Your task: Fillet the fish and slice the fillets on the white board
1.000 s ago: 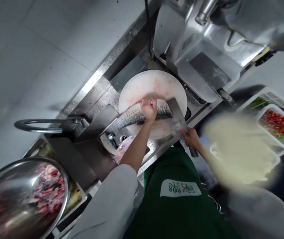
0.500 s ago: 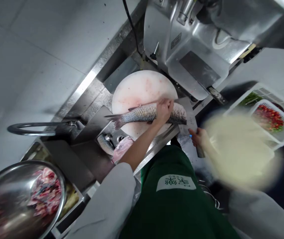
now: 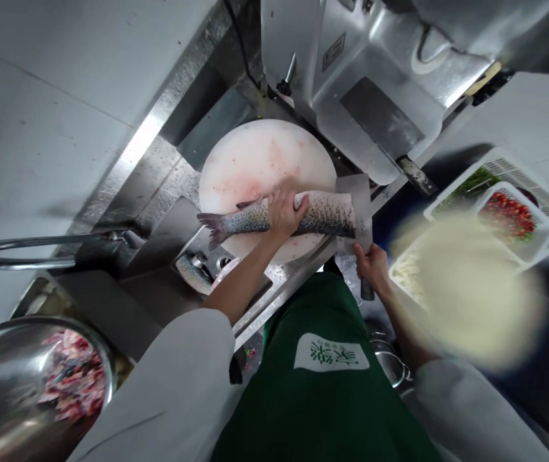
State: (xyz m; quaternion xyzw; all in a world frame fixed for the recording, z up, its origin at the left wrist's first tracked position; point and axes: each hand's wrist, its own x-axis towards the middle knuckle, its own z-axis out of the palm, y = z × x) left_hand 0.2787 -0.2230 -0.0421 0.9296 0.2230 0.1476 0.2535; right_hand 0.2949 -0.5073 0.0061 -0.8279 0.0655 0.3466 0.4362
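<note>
A scaly fish (image 3: 325, 215) without a visible head lies across a round white cutting board (image 3: 264, 154), its tail to the left. My left hand (image 3: 286, 212) presses down and curls over the middle of its body. At the board's right edge, my right hand (image 3: 371, 266) grips the handle of a broad cleaver (image 3: 363, 199). The blade stands beside the fish's cut right end.
Below the board lies another fish piece (image 3: 194, 274). A steel bowl (image 3: 105, 359) of fish chunks is lower left. A second cleaver (image 3: 383, 119) rests on the machine. Baskets with red peppers (image 3: 510, 215) sit right, partly behind a pale blur.
My left hand has slid along the fish toward its tail. The cleaver now stands past the fish's right end. The whole view has shifted a little.
</note>
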